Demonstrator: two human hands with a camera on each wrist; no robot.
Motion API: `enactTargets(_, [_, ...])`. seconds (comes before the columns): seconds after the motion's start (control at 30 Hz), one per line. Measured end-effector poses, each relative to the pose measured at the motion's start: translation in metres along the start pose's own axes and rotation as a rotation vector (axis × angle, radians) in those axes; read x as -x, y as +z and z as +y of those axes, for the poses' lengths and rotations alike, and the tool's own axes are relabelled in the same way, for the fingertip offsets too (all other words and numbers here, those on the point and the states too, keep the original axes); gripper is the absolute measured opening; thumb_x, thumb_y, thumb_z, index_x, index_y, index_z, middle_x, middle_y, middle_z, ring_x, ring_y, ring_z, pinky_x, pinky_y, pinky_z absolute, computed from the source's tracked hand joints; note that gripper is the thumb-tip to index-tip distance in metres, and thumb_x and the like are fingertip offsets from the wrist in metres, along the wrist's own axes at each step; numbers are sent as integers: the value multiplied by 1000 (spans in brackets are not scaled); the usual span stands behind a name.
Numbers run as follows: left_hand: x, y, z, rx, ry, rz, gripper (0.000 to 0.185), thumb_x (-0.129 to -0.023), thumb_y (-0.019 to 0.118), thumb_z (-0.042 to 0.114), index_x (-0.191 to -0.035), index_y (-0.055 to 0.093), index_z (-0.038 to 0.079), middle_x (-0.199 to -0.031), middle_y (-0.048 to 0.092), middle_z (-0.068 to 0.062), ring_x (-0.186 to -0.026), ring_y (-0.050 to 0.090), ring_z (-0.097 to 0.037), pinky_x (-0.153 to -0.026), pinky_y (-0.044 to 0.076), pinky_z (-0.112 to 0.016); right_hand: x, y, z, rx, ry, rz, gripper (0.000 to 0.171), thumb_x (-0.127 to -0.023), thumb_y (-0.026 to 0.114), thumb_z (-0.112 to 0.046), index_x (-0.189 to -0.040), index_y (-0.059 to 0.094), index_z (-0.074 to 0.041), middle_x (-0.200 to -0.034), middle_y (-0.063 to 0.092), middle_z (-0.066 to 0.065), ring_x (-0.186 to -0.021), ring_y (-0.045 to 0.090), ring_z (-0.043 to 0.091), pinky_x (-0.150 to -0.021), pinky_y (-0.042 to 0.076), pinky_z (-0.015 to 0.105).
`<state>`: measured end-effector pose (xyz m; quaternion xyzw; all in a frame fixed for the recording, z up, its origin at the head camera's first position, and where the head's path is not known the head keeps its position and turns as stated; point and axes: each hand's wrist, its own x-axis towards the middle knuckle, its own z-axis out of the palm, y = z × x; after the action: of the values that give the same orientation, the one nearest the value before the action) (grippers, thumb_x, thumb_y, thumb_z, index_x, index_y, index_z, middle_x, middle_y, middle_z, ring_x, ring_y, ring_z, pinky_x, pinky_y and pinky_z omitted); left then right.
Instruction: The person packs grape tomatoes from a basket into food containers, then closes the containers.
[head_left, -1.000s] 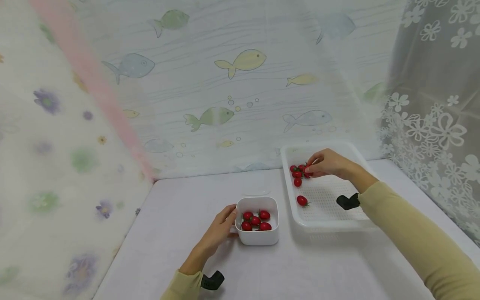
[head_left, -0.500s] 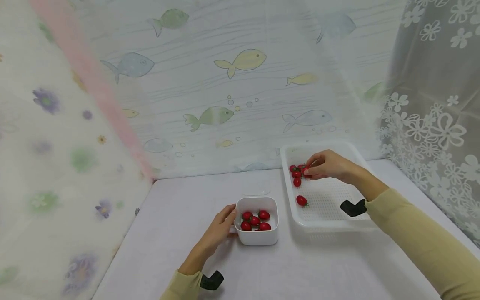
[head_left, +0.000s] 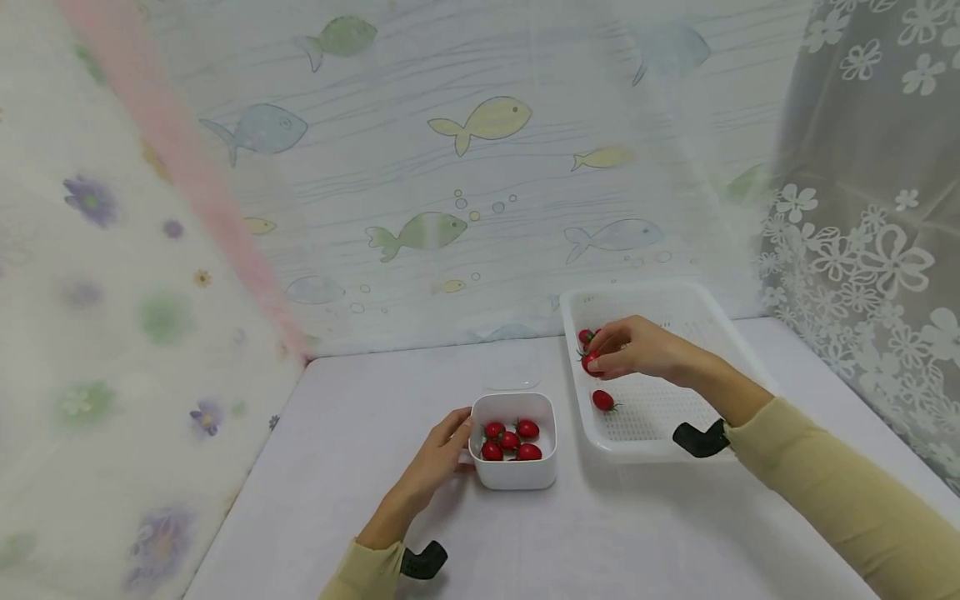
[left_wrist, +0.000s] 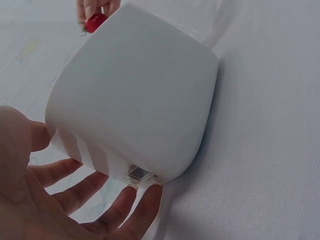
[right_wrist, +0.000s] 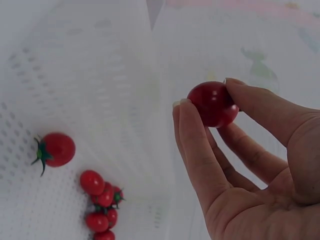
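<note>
From the head camera, a white square bowl (head_left: pixel 514 442) stands near the middle of the counter (head_left: pixel 570 533) with several cherry tomatoes inside. The left hand (head_left: pixel 438 457) lies against the bowl's left wall, fingers relaxed and nearly straight, apparently steadying it so it does not slide. Just right of the bowl, toward the counter's far right corner, sits a white perforated tray (head_left: pixel 660 408). The right hand (head_left: pixel 633 350) is raised over the tray's left rim, pinching a cherry tomato (head_left: pixel 589 362) at its fingertips; one loose tomato (head_left: pixel 603 400) lies on the tray floor below, and another shows red behind the fingers

The left wrist camera sees the bowl (left_wrist: pixel 135 95) from low at its side, a barcode sticker near its base. The left hand (left_wrist: pixel 55 200) is spread wide with fingertips touching the lower wall, bracing rather than gripping. Beyond the bowl's far rim the pinched tomato (left_wrist: pixel 95 22) peeks out

The right wrist camera shows the right hand (right_wrist: pixel 240 165) holding the cherry tomato (right_wrist: pixel 214 103) between thumb and forefinger, a light pinch that suits soft, round fruit. Below, on the tray (right_wrist: pixel 75 75), the loose tomato (right_wrist: pixel 56 149) with its green stem lies apart from a small cluster of tomatoes (right_wrist: pixel 102 207) by the tray's edge
</note>
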<state>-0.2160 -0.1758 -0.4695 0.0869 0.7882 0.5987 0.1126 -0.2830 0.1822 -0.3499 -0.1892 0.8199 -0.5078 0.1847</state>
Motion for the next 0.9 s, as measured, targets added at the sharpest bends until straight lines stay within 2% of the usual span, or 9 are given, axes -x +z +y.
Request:
enactTargets(0.2, [-1, 0, -1, -5, 1, 3, 53, -110, 44, 40, -153, 42, 7, -151, 48, -19, -124, 55, -36, -89, 60, -43, 2, 22, -5, 60, -35, -29, 35, -94, 74, -17, -121, 65, 3, -112, 68, 15, -93, 73, 26, -93, 58, 44])
enactTargets(0.37, [-2, -1, -1, 6, 6, 0, 50, -111, 43, 36, -152, 44, 6, -150, 48, -19, -123, 57, -36, -88, 60, -43, 1, 42, -9, 96, -50, -58, 31, -94, 75, -21, -117, 68, -2, -108, 71, 10, -93, 73, 25, -83, 57, 39])
enactTargets(0.63, [0, 0, 1, 3, 5, 3, 50, -111, 43, 36, -152, 44, 6, -150, 48, -20, -124, 56, -37, -89, 60, -44, -3, 70, -15, 25, -84, -119, 23, -94, 75, -16, -111, 70, -2, -104, 70, 10, -95, 72, 31, -86, 60, 42])
enactTargets(0.9, [1, 2, 2, -2, 9, 4, 51, -111, 43, 36, -152, 43, 6, -150, 48, -20, -123, 55, -37, -88, 60, -42, -9, 94, -20, 77, -117, -126, 16, -91, 76, -15, -105, 73, -7, -98, 71, 4, -92, 67, 23, -82, 59, 43])
